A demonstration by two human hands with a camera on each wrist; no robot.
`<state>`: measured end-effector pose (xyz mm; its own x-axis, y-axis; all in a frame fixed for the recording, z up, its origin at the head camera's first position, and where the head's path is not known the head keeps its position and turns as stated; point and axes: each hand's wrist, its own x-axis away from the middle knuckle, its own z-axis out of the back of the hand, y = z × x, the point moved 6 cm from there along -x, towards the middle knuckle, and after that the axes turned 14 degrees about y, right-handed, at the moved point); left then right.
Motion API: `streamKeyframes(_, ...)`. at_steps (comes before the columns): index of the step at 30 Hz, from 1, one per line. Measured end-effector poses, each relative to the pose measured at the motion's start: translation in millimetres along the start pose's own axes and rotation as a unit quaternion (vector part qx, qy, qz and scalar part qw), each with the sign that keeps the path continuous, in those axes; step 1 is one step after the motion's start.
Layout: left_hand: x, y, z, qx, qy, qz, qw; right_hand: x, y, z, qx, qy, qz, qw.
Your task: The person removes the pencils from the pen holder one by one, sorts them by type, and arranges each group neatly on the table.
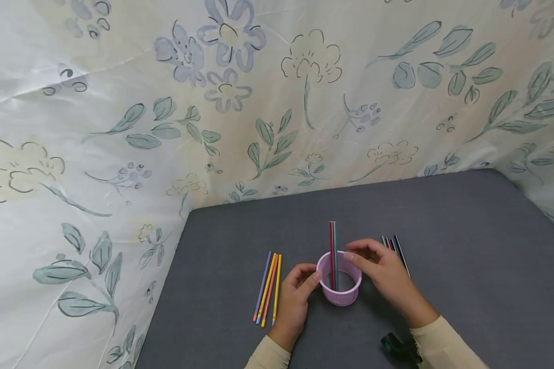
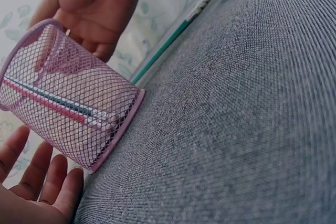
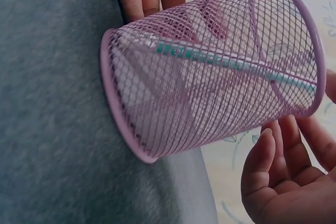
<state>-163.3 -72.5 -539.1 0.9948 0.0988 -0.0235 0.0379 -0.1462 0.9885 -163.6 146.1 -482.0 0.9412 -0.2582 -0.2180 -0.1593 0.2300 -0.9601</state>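
A pink mesh pencil cup [image 1: 342,299] stands upright on the grey table. A red pencil [image 1: 331,246] and a dark green pencil [image 1: 335,256] lean inside it, ends above the rim. My left hand [image 1: 297,297] is at the cup's left side, thumb and fingertips by the rim, fingers loosely bent. In the left wrist view these fingers [image 2: 39,171] lie beside the mesh without wrapping round it. My right hand [image 1: 388,271] is at the right rim, thumb and index finger at its edge. The right wrist view shows its fingers [image 3: 294,150] loosely spread near the rim.
Several yellow, orange and purple pencils [image 1: 268,287] lie left of my left hand. Several darker pencils [image 1: 399,251] lie behind my right hand, partly hidden. A black object [image 1: 397,348] is beside the right sleeve. Floral cloth [image 1: 258,128] hangs behind the table.
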Motion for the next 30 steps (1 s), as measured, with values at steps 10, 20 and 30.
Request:
streamKeyframes(10, -1.7, 1.4, -0.4, -0.001, 0.004, 0.006, 1.0, -6.3, -5, -14, 0.031, 0.005, 0.001, 0.9995)
streamKeyframes(20, -0.2, 4.6, -1.6, 0.002, 0.001, 0.002, 1.0, -7.2, 1, -19, 0.045, 0.006, 0.003, 0.999)
streamKeyframes(30, 1.6, 1.2, -2.3, 0.003, 0.002, -0.003, 1.0, -5.9, 0, -18, 0.036, 0.008, 0.014, 0.9992)
